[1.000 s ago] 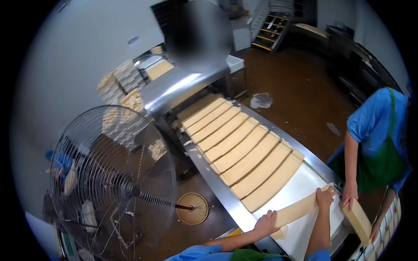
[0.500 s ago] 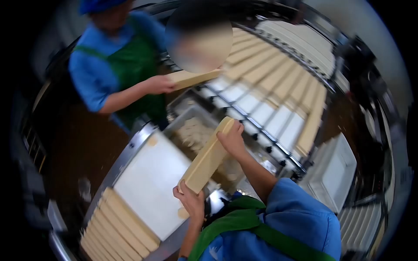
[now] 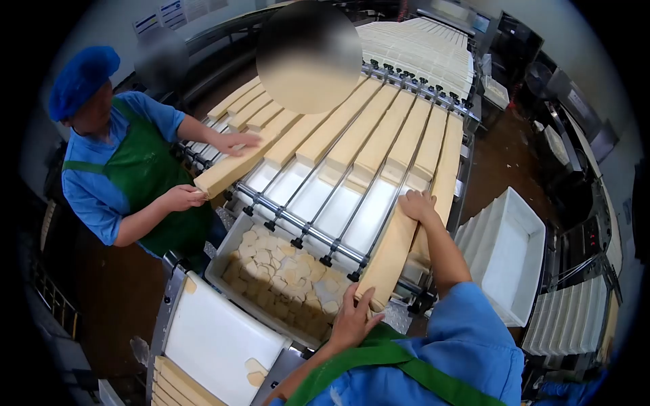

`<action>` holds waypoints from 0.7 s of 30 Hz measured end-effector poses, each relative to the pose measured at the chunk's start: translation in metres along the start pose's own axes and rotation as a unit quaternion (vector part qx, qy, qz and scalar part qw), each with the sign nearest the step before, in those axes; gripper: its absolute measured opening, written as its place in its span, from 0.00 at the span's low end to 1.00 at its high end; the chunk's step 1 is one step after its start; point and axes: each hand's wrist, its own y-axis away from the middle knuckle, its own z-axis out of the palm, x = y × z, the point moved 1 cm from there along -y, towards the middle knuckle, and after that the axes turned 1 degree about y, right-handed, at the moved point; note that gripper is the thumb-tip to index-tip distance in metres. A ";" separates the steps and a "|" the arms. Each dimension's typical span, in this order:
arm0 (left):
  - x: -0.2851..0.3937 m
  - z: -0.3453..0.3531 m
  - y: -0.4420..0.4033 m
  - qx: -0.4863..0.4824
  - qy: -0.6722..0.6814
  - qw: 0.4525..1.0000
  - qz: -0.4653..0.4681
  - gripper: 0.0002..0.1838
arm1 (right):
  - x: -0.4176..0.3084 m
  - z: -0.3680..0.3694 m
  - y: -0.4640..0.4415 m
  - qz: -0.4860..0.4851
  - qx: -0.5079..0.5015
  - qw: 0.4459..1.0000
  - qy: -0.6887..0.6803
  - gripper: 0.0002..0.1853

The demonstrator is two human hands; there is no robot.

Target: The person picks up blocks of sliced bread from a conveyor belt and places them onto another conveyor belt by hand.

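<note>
Long pale block (image 3: 387, 264), smooth & cream-coloured, slants across lower ctr, its near end above the edge of a rack w/ white lanes (image 3: 359, 213). Both of the wearer's hands have hold of it. L hand (image 3: 353, 319) is partly open at the near end, fingers spread over the end & side. R hand (image 3: 420, 205) is at the far end, fingers bent over the top & edge in a part-closed grip. Can't tell if the block's underside touches the rack.

Beyond & to either side, more pale blocks (image 3: 382, 139) lie lengthwise in rows, w/ thin metal bars between. A metal front rail (image 3: 308, 229) w/ black knobs runs along the rack's near edge.

Just below the rail: white bin (image 3: 223, 247) holding many flat, roundish pale pieces (image 3: 288, 271). Lower L: white board (image 3: 217, 331) w/ a few small scraps at its edges, & pale strips (image 3: 179, 382) side by side at its near end.

On the L, a co-worker (image 3: 135, 155) in blue cap, blue shirt & green apron has one hand at the near end of another block (image 3: 237, 166), the other hand flat, fingers out, over its far part.

On the R, white trays (image 3: 504, 257) stand tilted beside the rack. Bkgd is dim & warped at the edges; the dark shapes upper R are prob. machinery.
</note>
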 end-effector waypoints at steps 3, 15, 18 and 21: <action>-0.004 0.012 -0.020 0.018 0.038 0.999 -0.025 0.33 | 0.005 0.000 -0.035 0.017 -0.006 1.000 0.003 0.33; -0.022 0.043 -0.097 -0.041 0.140 0.989 0.015 0.31 | 0.005 -0.001 -0.035 0.072 0.084 0.993 -0.038 0.35; -0.034 0.053 -0.105 0.001 0.167 0.986 0.002 0.32 | 0.002 0.013 -0.030 0.058 0.090 0.991 -0.076 0.37; -0.039 0.044 -0.091 0.014 0.191 0.981 -0.025 0.32 | 0.009 0.034 -0.040 0.053 0.125 0.989 -0.059 0.39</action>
